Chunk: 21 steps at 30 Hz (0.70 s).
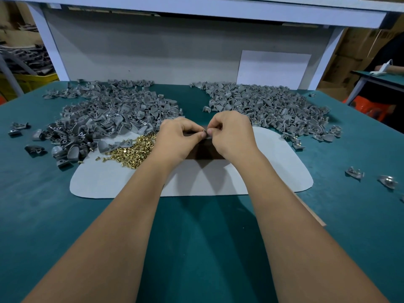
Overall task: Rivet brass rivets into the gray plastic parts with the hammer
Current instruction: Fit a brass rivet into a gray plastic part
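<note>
My left hand [177,138] and my right hand [231,136] meet over the middle of a pale grey mat [273,167]. Between their fingertips they pinch one small gray plastic part [205,134], mostly hidden by the fingers. A dark block [205,153] lies on the mat just under the hands. A heap of brass rivets [133,152] lies on the mat to the left of my left hand. A big pile of gray plastic parts [105,114] spreads at the left, and a second pile [269,108] at the right. No hammer is in view.
The green table top [196,237] runs to the front edge. Two loose parts [354,172] with metal lie at the far right. A wooden strip [310,211] shows beside my right forearm. A grey back panel [153,53] closes the bench behind the piles.
</note>
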Available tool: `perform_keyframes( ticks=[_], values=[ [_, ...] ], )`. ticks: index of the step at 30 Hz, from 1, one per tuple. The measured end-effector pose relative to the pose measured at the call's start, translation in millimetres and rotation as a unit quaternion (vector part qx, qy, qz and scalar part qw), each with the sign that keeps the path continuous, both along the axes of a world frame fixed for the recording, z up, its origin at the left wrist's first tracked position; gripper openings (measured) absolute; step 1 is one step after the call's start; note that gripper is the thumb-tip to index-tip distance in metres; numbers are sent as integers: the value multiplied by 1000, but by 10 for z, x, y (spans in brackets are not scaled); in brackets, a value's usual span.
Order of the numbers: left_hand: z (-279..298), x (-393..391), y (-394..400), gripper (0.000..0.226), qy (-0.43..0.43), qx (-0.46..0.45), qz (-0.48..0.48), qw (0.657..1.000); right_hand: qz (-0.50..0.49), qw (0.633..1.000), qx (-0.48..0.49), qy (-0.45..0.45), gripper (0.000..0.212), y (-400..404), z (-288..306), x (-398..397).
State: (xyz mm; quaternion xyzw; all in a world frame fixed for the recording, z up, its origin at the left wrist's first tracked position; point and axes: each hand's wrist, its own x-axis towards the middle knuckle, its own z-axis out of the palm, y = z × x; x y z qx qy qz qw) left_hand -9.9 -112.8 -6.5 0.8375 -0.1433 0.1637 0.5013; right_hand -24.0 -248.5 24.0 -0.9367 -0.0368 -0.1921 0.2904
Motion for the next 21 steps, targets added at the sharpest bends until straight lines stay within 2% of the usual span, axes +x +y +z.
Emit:
perform_keyframes(
  ticks=[7, 11, 13, 17, 19, 21],
  values=[
    [-3, -10, -27, 8, 3, 7, 5, 1000, 6, 997, -83, -2, 9, 35, 60, -26],
    [-11, -27, -27, 16, 7, -16, -3, 1000, 10, 997, -76, -4, 13, 32, 42, -38],
    [-16, -32, -22, 13, 16, -25, -7, 1000, 12, 999, -37, -10, 15, 20, -11, -62],
    [-10, -49, -10, 8, 29, -37, -13, 999, 19, 993, 117, -23, 16, -69, -31, -122],
    [-5, -64, -13, 10, 39, -47, -14, 998, -17, 982, 184, -31, 19, -192, 14, -118],
    [-3, -69, -16, 9, 47, -51, -12, 998, -70, 975, 208, -29, 19, -361, 51, -119]
  ],
)
